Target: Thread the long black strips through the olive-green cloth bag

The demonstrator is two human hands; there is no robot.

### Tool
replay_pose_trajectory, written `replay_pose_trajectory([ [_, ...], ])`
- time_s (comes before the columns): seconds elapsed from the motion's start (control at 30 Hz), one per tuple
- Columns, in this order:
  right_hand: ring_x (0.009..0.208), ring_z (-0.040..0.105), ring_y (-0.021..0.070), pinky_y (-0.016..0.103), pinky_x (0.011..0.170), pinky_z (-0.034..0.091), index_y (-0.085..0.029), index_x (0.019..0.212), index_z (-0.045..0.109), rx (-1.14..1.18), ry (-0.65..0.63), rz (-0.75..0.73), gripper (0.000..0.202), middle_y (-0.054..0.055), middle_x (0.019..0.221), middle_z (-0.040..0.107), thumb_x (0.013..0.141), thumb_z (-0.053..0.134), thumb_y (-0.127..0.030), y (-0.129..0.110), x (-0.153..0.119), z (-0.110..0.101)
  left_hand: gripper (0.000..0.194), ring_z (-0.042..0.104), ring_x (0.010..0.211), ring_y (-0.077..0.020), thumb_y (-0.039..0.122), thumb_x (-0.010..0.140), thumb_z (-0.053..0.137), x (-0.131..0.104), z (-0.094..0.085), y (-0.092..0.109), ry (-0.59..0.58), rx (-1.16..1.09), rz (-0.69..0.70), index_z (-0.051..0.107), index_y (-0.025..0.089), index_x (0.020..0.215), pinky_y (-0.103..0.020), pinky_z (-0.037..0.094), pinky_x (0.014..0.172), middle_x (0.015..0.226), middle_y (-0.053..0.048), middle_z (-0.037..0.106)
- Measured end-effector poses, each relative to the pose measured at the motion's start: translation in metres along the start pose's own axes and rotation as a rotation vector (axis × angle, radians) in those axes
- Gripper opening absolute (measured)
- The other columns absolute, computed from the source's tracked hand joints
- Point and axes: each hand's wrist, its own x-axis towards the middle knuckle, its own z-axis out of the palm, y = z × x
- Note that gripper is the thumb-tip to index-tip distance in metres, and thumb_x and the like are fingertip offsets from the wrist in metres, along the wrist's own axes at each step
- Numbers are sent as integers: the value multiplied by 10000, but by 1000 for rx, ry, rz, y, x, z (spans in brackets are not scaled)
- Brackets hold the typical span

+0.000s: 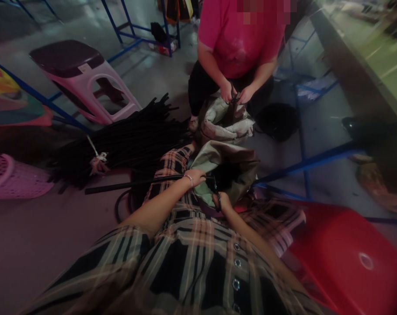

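My left hand (196,177) rests on the near edge of the cloth (224,168), an olive-grey bundle lying on my lap over my plaid dress (185,253). The fingers are curled down onto the fabric, and a thin black rod (129,186) runs under that hand, its long axis going from the cloth straight out to my left across the floor. Whether the fingers are closed round the rod or only pressing the cloth I cannot tell.

My right hand (222,202) is just this side of the cloth, below a dark opening in it, fingers bent around something small and black; the shadow hides how tightly. The cloth lies directly ahead of both hands, the left touching it higher and further forward, the right tucked under its near fold.

Beyond the cloth, a person in a pink shirt (241,39) works on a paler bundle (226,120) with both hands. Left of the cloth lies a tied sheaf of black rods (133,140), and a red stool (349,258) stands to its right.
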Motion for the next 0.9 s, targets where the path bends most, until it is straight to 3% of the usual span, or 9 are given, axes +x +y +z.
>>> replay_pose_trajectory([
  [0.3, 377, 429, 108, 223, 389, 337, -186, 596, 502, 201, -44, 43, 93, -32, 434, 467, 667, 525, -241, -2, -1, 1, 340, 624, 1016, -231, 399, 878, 459, 2, 2, -5, 39, -22, 4, 696, 256, 1076, -301, 467, 829, 1060, -46, 698],
  [0.53, 479, 520, 131, 223, 439, 365, -170, 649, 522, 160, -143, 18, 138, 14, 546, 567, 703, 477, -288, -12, -7, -1, 352, 627, 1016, -230, 410, 879, 461, 2, -3, -1, 45, -46, -6, 700, 249, 1083, -295, 465, 838, 1062, -51, 700],
  [0.9, 602, 567, 138, 209, 528, 395, -160, 772, 592, 9, -249, -85, 215, 21, 653, 625, 771, 479, -342, -2, -1, -1, 347, 627, 1006, -221, 409, 868, 482, 0, -3, 12, 43, -20, -21, 695, 274, 1106, -284, 474, 793, 1075, -35, 704],
])
